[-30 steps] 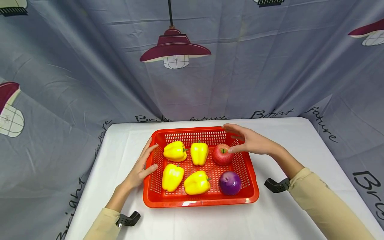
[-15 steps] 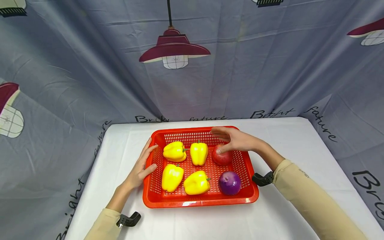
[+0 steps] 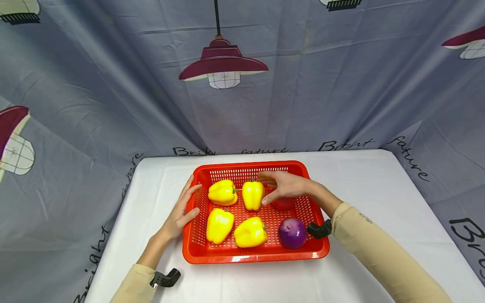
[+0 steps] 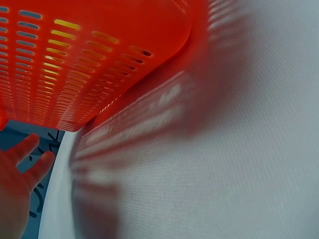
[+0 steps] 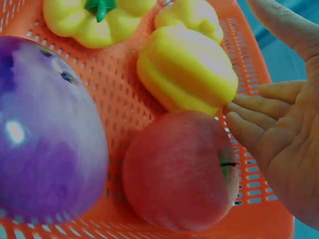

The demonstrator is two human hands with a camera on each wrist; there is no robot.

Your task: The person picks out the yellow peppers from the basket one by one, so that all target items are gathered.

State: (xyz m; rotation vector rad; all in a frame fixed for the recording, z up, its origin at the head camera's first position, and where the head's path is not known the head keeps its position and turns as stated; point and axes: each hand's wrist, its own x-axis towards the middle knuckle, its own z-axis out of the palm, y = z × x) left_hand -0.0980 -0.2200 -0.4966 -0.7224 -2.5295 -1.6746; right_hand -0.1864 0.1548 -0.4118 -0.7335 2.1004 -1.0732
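Observation:
A red plastic basket [image 3: 257, 259] holds several yellow bell peppers, an apple and a round purple fruit or vegetable [image 3: 292, 232]. My left hand [image 3: 178, 214] rests at the basket's left rim with fingers spread; its fingertips reach the rim. Over the basket's right half, my right hand [image 3: 289, 184] hovers above the apple [image 3: 284, 204], partly hiding it. Its thumb and fingers are parted beside the upright yellow bell pepper [image 3: 253, 195]. In the right wrist view, the fingertips come right up to that pepper [image 5: 187, 69], just past the apple [image 5: 177, 169].
A white cloth covers the table [image 3: 227, 284] under the basket. Other yellow bell peppers [image 3: 222, 192] lie at the left and front [image 3: 250, 232] of the basket. A grey curtain [image 3: 322, 92] with printed lamps hangs behind. Black cameras [image 3: 165, 278] sit on both wrists.
My right hand has moved left and lower, from the basket's right rim across the apple to the upright bell pepper. The left hand stays at the left rim.

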